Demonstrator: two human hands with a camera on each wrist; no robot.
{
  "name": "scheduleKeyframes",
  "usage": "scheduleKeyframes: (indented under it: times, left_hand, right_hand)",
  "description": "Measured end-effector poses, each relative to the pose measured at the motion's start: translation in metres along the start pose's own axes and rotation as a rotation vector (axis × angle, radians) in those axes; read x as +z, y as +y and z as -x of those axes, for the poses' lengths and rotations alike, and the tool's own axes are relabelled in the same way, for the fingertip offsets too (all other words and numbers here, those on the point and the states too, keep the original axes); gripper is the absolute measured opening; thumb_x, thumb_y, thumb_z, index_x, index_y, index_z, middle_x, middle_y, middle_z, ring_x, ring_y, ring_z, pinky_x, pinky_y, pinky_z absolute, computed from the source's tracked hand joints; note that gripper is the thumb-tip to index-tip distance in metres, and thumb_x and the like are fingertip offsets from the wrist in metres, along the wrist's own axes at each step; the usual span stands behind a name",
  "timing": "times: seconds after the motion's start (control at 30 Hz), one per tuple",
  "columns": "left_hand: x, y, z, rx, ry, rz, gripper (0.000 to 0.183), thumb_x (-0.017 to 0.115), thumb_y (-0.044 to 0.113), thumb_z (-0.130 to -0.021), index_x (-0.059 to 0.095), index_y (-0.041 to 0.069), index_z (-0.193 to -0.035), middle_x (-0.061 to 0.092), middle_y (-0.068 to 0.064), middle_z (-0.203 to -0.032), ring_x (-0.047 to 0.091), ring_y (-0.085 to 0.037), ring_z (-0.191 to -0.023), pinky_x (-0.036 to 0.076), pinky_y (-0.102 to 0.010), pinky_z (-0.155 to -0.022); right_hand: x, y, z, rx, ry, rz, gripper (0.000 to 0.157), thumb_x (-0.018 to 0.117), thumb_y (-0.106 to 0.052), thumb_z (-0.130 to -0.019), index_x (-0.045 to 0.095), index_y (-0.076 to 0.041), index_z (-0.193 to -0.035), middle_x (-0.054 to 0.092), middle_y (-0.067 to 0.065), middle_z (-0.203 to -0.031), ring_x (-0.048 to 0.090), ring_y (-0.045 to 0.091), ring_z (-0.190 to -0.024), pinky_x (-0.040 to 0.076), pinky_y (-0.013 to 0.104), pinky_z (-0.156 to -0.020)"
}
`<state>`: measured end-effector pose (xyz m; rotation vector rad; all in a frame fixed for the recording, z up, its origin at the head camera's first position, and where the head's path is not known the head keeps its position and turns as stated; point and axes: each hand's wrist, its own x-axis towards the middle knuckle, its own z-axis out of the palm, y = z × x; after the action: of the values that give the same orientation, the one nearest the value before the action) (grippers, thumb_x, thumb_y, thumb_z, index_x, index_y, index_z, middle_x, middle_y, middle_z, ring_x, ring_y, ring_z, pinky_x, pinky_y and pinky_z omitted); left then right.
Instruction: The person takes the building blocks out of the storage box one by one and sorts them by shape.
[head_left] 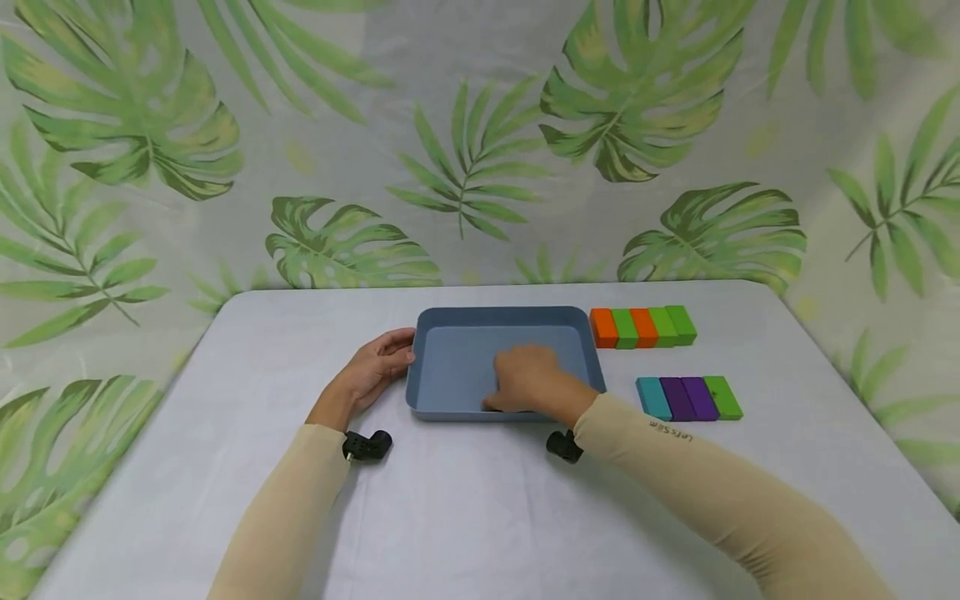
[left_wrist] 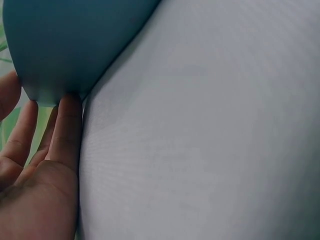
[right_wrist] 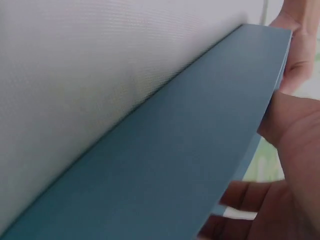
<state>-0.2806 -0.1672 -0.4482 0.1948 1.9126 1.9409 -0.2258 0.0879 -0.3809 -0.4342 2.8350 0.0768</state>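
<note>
A blue-grey rectangular tray [head_left: 453,350] lies flat on the white table. My left hand [head_left: 377,367] is at its left side, fingers extended and fingertips touching the outside of the wall; the left wrist view shows these fingers [left_wrist: 67,130] against the tray's corner. My right hand [head_left: 525,379] reaches down inside the tray, near the front wall, knuckles up. In the right wrist view, the front wall [right_wrist: 170,135] hides its fingertips, with thumb and fingers apart behind it. Whether anything lies under that hand is hidden.
Right of the tray, a back row of orange and green blocks [head_left: 642,327] stands close to its far right corner. Nearer the front lies a row of teal, purple and green blocks [head_left: 688,398]. A leaf-patterned cloth [head_left: 480,167] hangs behind the table [head_left: 465,508].
</note>
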Motion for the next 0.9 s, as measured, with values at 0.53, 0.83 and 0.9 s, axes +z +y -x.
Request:
scheduleKeyframes:
  times: [0.53,0.83,0.9]
  left_hand:
    - [0.003,0.0,0.004,-0.019,0.008,-0.007,0.061,0.052,0.003,-0.1,0.027,0.002,-0.155,0.03,-0.019,-0.161,0.032,-0.033,-0.148,0.041,-0.025,-0.106]
    - [0.002,0.001,0.001,-0.017,0.019,0.003,0.06,0.054,0.003,-0.099,0.03,0.004,-0.155,0.033,-0.017,-0.16,0.035,-0.032,-0.146,0.042,-0.023,-0.103]
    - [0.002,0.002,0.001,-0.019,0.016,-0.003,0.06,0.053,0.003,-0.099,0.029,0.004,-0.155,0.032,-0.017,-0.161,0.034,-0.032,-0.147,0.041,-0.023,-0.104]
  right_hand:
    - [0.008,0.017,-0.001,-0.204,0.021,-0.052,0.05,0.081,-0.025,-0.081,0.062,0.0,-0.12,0.06,0.015,-0.115,0.058,0.026,-0.096,0.055,0.039,-0.083]
    - [0.007,0.028,-0.003,-0.277,-0.031,-0.1,0.056,0.076,-0.005,-0.082,0.055,0.004,-0.132,0.055,0.017,-0.122,0.054,0.029,-0.104,0.053,0.039,-0.09]
    - [0.007,0.032,-0.002,-0.31,-0.013,-0.118,0.054,0.078,-0.007,-0.081,0.057,0.003,-0.129,0.056,0.015,-0.117,0.054,0.027,-0.1,0.053,0.037,-0.087]
